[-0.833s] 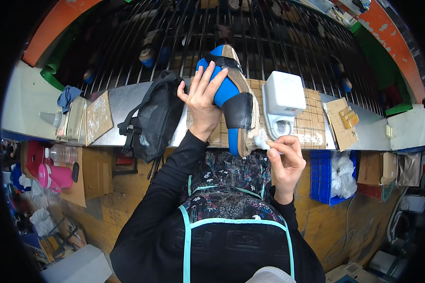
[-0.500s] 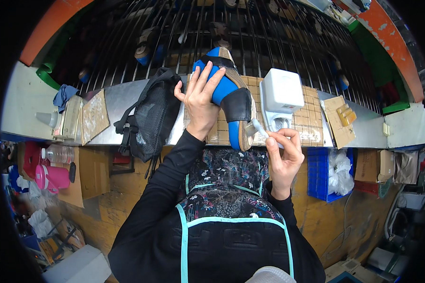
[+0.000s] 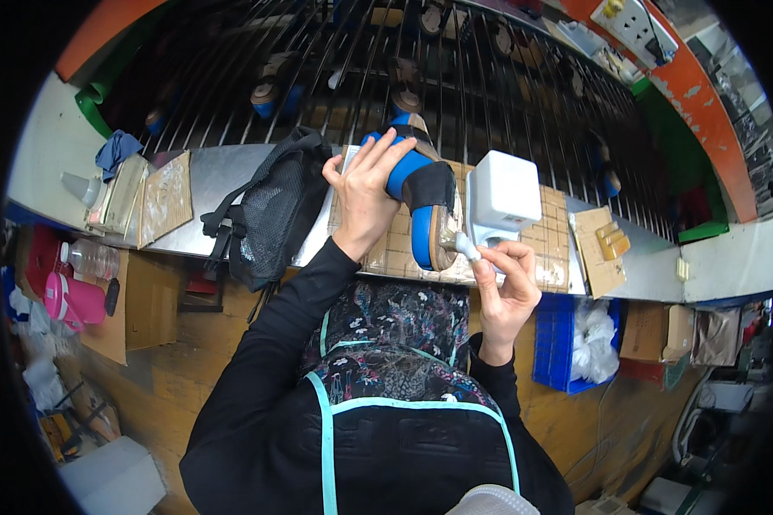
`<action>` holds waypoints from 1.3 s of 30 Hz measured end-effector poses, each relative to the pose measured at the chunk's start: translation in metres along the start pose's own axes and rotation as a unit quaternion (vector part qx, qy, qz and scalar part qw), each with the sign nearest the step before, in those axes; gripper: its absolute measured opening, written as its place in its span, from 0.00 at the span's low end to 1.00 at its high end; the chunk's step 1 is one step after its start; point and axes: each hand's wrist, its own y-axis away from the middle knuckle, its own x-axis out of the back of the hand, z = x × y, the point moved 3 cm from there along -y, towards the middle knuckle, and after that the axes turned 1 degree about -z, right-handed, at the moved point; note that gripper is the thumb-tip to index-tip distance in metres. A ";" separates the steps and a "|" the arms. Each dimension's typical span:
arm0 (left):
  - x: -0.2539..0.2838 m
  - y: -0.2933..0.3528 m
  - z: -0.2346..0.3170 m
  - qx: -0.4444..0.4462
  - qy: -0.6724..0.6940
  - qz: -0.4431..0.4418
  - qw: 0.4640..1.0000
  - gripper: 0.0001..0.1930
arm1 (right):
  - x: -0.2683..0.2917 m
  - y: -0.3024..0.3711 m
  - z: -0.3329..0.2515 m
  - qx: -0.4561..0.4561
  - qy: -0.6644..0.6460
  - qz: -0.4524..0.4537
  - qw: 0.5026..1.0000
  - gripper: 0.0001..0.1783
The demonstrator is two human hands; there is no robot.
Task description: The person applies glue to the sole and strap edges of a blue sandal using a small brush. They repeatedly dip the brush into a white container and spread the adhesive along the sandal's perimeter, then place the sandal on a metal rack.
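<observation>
An open sandal (image 3: pixel 430 190) with black straps sits on a blue shoe last, its pale sole edge turned to the right. My left hand (image 3: pixel 362 197) lies over the blue last from the left and steadies it, fingers closed against its side. In the pinched fingers of my right hand (image 3: pixel 508 292) is a small brush (image 3: pixel 467 247) with a whitish handle. Its tip is at the sole edge near the sandal's lower end; whether it touches is hard to make out. Beyond the brush stands a white container (image 3: pixel 504 189) on the cardboard-covered bench (image 3: pixel 545 249).
A black mesh bag (image 3: pixel 283 206) lies left of the sandal. Behind the bench runs a rack of metal rods (image 3: pixel 223 112) carrying more shoes on blue lasts. A cardboard piece with yellowish blocks (image 3: pixel 611 241) lies at right, above a blue crate (image 3: pixel 551 352).
The whole view has shifted and tilted a little. My right hand's brush has moved slightly along the sole edge, closer to it. My left hand keeps its hold on the sandal.
</observation>
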 end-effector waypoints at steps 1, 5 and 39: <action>0.001 0.000 0.002 0.008 0.011 -0.013 1.000 0.32 | 0.000 -0.002 -0.001 0.004 -0.006 0.000 1.000 0.09; 0.008 -0.004 0.011 0.017 0.033 -0.052 0.998 0.27 | -0.001 -0.015 -0.006 0.042 -0.006 -0.004 0.999 0.09; 0.014 0.071 0.007 0.319 0.473 -0.554 0.606 0.37 | -0.022 -0.042 0.026 0.028 -0.059 -0.170 0.983 0.09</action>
